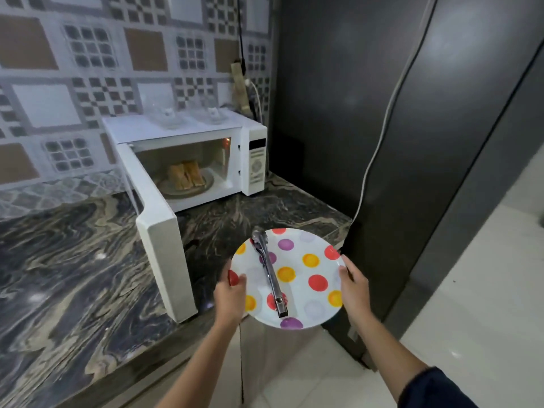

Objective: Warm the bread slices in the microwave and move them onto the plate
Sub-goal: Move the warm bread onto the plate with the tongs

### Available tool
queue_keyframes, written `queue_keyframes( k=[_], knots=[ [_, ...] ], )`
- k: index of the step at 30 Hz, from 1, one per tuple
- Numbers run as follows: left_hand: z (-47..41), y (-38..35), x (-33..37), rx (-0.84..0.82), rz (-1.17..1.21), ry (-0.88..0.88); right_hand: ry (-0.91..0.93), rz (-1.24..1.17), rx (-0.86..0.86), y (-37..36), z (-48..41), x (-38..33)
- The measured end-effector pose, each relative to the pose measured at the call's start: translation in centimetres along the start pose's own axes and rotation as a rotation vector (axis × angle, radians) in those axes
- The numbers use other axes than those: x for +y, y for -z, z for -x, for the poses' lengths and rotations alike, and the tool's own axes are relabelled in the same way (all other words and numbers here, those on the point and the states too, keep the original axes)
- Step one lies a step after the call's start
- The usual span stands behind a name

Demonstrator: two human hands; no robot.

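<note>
Dark glossy panels point(338, 98) fill my view from 12 to 4 o'clock, with a pale cable point(379, 136) trailing down them. Marbled counter point(73, 260) spreads from 7 to 10 o'clock. On it, at 11 o'clock from the plate, stands the white microwave point(253, 166), its door point(164, 254) swung wide toward me. I hold the spotted plate point(297, 248) level over the counter's front edge, near 6 o'clock of the view. My left hand point(229, 298) grips its rim at 9 o'clock, thumb pressed on top by a red dot, the other fingers underneath where I cannot see them. My right hand point(354, 287) grips the rim at 3 o'clock, thumb on top, fingers tucked beneath. Metal tongs point(269, 275) lie on the plate, arms together, tips toward 11 o'clock, handle end toward 6. The bread slices point(185, 175) are inside the microwave, leaning together on the glass tray point(207, 187), well apart from the plate.
</note>
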State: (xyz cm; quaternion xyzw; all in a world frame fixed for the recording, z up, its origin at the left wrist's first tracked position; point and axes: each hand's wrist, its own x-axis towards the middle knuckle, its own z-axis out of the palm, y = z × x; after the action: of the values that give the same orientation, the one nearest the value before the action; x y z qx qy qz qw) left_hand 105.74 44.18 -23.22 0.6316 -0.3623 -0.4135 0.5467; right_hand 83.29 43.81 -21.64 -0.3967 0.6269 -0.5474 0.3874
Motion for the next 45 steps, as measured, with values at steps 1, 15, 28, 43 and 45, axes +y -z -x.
queue_keyframes(
  k=[1, 15, 28, 43, 45],
  knots=[
    [-1.2, -0.1, 0.2, -0.002, 0.01, -0.003, -0.003, -0.002, -0.01, -0.9, -1.0, -0.1],
    [-16.0, -2.4, 0.5, 0.343, 0.0, -0.072, 0.066, 0.128, -0.288, -14.0, -18.9, -1.0],
    [-20.0, -6.6, -0.4, 0.631, -0.242, 0.069, 0.201, 0.63, -0.553, -20.7, -29.5, 1.7],
    [-21.0, -7.6, -2.3, 0.627, -0.593, 0.147, 0.351, 0.892, -0.726, -20.8, -33.0, 2.4],
    [-21.1, -7.5, -2.5, 0.626, -0.601, 0.156, 0.36, 0.896, -0.746, -21.0, -33.2, 2.4]
  ],
)
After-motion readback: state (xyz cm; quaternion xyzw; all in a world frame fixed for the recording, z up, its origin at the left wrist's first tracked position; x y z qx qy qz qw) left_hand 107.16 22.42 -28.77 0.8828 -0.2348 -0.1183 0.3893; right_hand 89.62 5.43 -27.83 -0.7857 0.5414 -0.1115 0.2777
